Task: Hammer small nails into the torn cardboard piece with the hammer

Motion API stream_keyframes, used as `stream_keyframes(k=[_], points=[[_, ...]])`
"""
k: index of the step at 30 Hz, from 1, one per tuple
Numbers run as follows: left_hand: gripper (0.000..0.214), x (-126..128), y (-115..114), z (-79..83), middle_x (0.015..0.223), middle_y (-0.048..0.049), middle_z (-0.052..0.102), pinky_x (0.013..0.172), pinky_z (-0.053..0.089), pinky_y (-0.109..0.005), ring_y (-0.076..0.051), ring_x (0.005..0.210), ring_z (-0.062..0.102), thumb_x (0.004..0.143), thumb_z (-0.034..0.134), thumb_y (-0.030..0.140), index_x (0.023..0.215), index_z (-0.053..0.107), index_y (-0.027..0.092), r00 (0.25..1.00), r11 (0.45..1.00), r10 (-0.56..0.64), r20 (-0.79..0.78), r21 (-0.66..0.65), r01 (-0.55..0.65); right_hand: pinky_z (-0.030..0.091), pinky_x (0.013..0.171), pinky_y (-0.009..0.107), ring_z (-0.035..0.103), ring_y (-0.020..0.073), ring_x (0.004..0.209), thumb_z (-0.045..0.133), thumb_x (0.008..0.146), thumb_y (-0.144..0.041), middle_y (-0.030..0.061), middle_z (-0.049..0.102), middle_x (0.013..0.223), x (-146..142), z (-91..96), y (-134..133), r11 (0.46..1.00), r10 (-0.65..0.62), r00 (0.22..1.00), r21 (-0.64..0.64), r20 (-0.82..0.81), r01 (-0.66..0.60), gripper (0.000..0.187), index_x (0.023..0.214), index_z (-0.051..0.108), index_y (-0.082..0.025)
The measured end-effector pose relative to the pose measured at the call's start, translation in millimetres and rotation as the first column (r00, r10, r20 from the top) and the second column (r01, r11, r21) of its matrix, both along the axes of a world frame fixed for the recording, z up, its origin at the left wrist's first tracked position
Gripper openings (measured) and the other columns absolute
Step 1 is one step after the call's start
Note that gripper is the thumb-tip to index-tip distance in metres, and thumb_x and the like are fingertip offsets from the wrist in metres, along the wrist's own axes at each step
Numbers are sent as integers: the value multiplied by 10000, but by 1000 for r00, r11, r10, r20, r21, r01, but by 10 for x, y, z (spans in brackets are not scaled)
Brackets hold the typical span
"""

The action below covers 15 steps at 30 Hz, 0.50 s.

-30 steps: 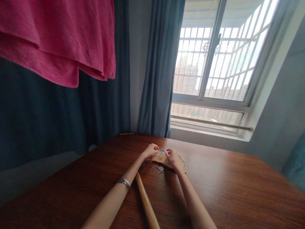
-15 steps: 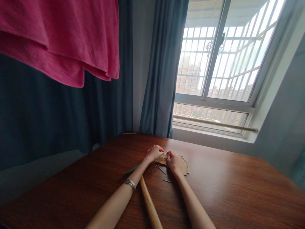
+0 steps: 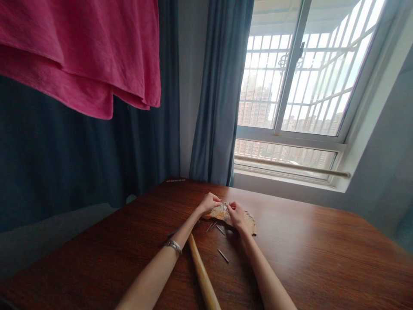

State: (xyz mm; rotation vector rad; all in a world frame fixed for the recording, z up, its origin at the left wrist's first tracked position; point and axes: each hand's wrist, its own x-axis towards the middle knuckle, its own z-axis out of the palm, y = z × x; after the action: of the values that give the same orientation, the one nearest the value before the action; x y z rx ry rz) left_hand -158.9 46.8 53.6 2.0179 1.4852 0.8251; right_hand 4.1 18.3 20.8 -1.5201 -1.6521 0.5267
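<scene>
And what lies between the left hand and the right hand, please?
In the head view, a few thin metal rods stand upright between them, on the pale dotted piece.

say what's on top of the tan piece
Slim metal pieces show upright between the left hand and right hand; what the hands cover on the tan piece can't be seen.

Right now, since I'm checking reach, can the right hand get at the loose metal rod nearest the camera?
Probably yes: the metal rod lies uncovered on the table, and nothing visible blocks the right hand.
</scene>
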Motion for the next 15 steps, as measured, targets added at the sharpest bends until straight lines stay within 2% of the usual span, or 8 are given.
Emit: stream_keyframes(k=[3, 5, 7, 10, 12, 15], points=[[268, -114, -28, 110, 635, -44, 651, 430, 385, -190, -118, 514, 540, 623, 619, 301, 786, 712, 111, 993, 970, -100, -64, -227, 83, 445, 545, 187, 625, 134, 681, 504, 793, -302, 62, 680, 781, 87, 155, 28, 978, 142, 990, -152, -1, -140, 171, 797, 604, -163], [233, -163, -66, 165, 562, -26, 616, 393, 347, -178, -92, 436, 484, 586, 644, 290, 733, 709, 123, 971, 904, -202, -126, -406, 135, 438, 480, 178, 621, 131, 581, 577, 728, -261, 43, 670, 658, 130, 234, 17, 923, 270, 963, -283, -4, -259, 130, 733, 633, -144], [213, -175, -104, 192, 526, -20, 599, 382, 326, -175, -80, 405, 452, 547, 674, 282, 691, 706, 129, 944, 844, -274, -184, -516, 145, 447, 458, 182, 615, 134, 516, 635, 654, -211, 25, 646, 554, 137, 271, -19, 846, 379, 925, -402, -9, -351, 76, 637, 643, -138], [200, -164, -139, 193, 510, -22, 595, 390, 334, -182, -90, 417, 462, 514, 703, 282, 648, 704, 135, 913, 842, -306, -271, -525, 127, 458, 442, 202, 601, 141, 463, 658, 590, -153, 10, 612, 465, 81, 257, -94, 777, 452, 892, -493, 7, -390, 62, 534, 631, -151], [221, -169, -138, 183, 514, -23, 594, 398, 349, -190, -92, 420, 466, 530, 706, 319, 648, 706, 133, 909, 849, -309, -280, -511, 131, 453, 433, 209, 594, 143, 448, 654, 582, -136, 9, 603, 443, 27, 230, -138, 778, 456, 889, -501, 36, -379, 93, 501, 621, -165], [251, -195, -96, 155, 536, -27, 602, 411, 371, -199, -88, 412, 466, 595, 667, 346, 696, 709, 120, 931, 876, -255, -260, -470, 108, 437, 431, 216, 594, 151, 443, 655, 609, -169, 23, 617, 455, -18, 213, -160, 816, 428, 899, -466, 90, -342, 142, 475, 609, -176]])
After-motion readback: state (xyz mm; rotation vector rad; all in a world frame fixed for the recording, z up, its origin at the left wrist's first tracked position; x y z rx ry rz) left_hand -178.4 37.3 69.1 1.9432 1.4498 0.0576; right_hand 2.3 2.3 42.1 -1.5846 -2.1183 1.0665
